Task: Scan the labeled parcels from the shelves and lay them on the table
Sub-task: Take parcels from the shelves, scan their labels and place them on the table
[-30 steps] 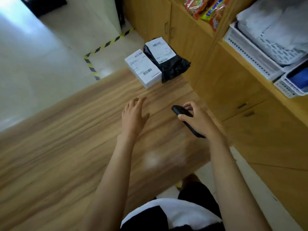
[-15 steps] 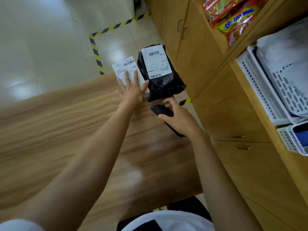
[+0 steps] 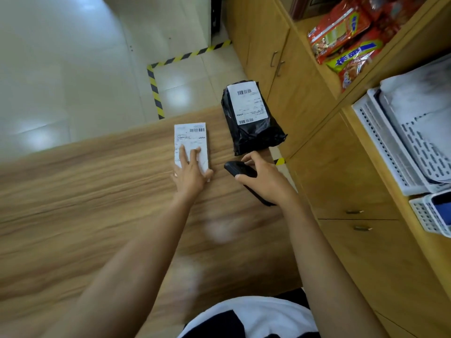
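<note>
- Pressing flat: left grip [image 3: 190, 174], fingers straight, on the white parcel [image 3: 191, 137] lying on the table [image 3: 97, 191]
- right grip [image 3: 266, 184] wraps the scanner [image 3: 240, 169]; I'd leave the barcode uncovered and aim square

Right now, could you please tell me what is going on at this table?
A person is handling labelled parcels. Their left hand rests flat on a white rectangular labelled parcel lying on the wooden table, while the right hand holds a black handheld scanner beside it. A black plastic mailer bag with a white label lies at the table's far corner, untouched.
</note>
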`<action>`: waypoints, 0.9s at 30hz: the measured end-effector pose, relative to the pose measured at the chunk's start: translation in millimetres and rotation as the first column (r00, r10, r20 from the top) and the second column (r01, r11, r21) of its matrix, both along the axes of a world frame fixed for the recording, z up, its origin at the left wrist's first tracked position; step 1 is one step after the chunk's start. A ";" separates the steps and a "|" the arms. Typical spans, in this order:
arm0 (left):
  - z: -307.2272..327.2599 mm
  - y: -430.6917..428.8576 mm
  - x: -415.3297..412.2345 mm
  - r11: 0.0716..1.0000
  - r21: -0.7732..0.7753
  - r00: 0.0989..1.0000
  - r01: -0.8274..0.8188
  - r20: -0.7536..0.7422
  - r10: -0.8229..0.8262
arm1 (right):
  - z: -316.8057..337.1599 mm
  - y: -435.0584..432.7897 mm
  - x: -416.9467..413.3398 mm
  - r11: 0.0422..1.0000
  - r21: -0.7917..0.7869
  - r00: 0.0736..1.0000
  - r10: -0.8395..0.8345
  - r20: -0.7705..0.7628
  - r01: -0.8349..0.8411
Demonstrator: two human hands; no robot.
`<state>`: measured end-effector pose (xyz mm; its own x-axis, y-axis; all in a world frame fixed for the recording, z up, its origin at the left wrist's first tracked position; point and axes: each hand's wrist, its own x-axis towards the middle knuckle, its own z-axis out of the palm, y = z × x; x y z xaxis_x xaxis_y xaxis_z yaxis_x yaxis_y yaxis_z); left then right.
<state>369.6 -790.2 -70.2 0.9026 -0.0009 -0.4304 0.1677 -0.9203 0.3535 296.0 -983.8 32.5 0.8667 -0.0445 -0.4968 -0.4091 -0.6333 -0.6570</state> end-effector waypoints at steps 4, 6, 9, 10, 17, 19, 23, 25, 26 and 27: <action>5.1 25.9 -30.0 0.991 -0.098 0.996 -0.089 -0.024 0.087 | 10.4 25.7 -11.3 1.000 -0.012 1.000 -0.001 0.023 0.001; 5.5 40.6 -47.5 0.979 -0.140 0.988 -0.145 -0.075 0.136 | 13.7 39.3 -21.4 1.000 -0.013 1.000 0.000 0.021 0.000; 7.7 57.6 -70.7 0.978 -0.105 0.975 -0.179 -0.155 0.161 | 17.9 60.5 -39.0 1.000 -0.022 1.000 0.000 0.026 0.000; 8.6 62.6 -78.0 0.979 -0.103 0.973 -0.177 -0.168 0.158 | 20.4 67.6 -45.1 1.000 -0.028 1.000 0.002 0.029 -0.001; 27.5 90.9 -108.2 0.982 -0.149 0.986 -0.119 0.095 0.134 | 47.5 95.9 -78.4 0.998 -0.014 0.989 -0.064 0.130 0.067; 43.2 97.3 -103.7 0.991 -0.127 0.970 -0.050 0.232 0.078 | 58.9 97.3 -85.5 0.995 -0.006 0.979 -0.097 0.180 0.100; 93.0 101.0 -78.9 0.997 -0.064 0.861 0.051 0.509 -0.012 | 87.4 93.5 -92.0 0.986 0.058 0.935 -0.164 0.314 0.154; 121.6 97.1 -65.9 0.996 0.012 0.775 0.084 0.627 -0.073 | 102.2 89.6 -93.1 0.978 0.097 0.906 -0.207 0.369 0.184; 135.4 94.5 -60.8 0.994 0.045 0.732 0.102 0.673 -0.106 | 109.3 87.6 -93.4 0.973 0.119 0.892 -0.228 0.390 0.197; 148.4 91.4 -57.1 0.990 0.072 0.691 0.122 0.709 -0.137 | 115.8 84.9 -93.6 0.966 0.155 0.876 -0.255 0.409 0.209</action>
